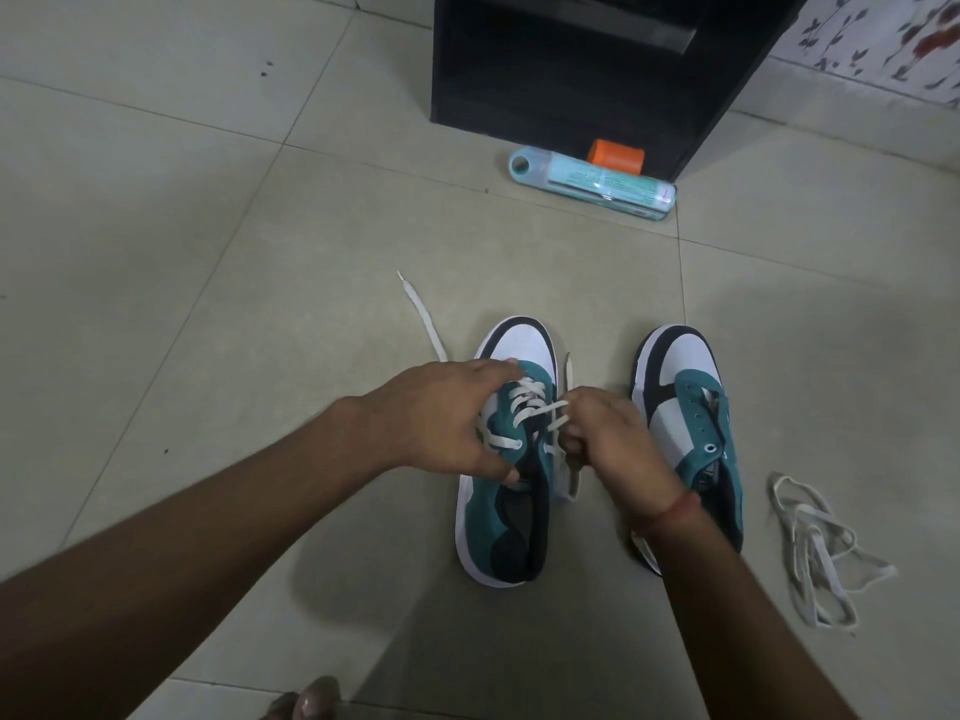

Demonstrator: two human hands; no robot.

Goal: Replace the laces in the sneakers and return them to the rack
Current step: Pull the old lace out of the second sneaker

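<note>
Two teal, white and black sneakers stand side by side on the floor, toes pointing away from me. The left sneaker (506, 517) is partly threaded with a white lace (524, 407). One end of that lace trails out to the upper left, the other sticks up between the shoes. My left hand (441, 423) holds the left side of this shoe, fingers curled over its upper. My right hand (608, 433) pinches the lace at the shoe's right eyelets. The right sneaker (691, 407) has bare eyelets. A loose white lace (815, 553) lies in a heap to its right.
A black shoe rack (571, 70) stands on the tiled floor at the back. In front of it lie a light-blue cylindrical pack (592, 183) and an orange object (615, 154). Toes of a foot (306, 701) show at the bottom edge.
</note>
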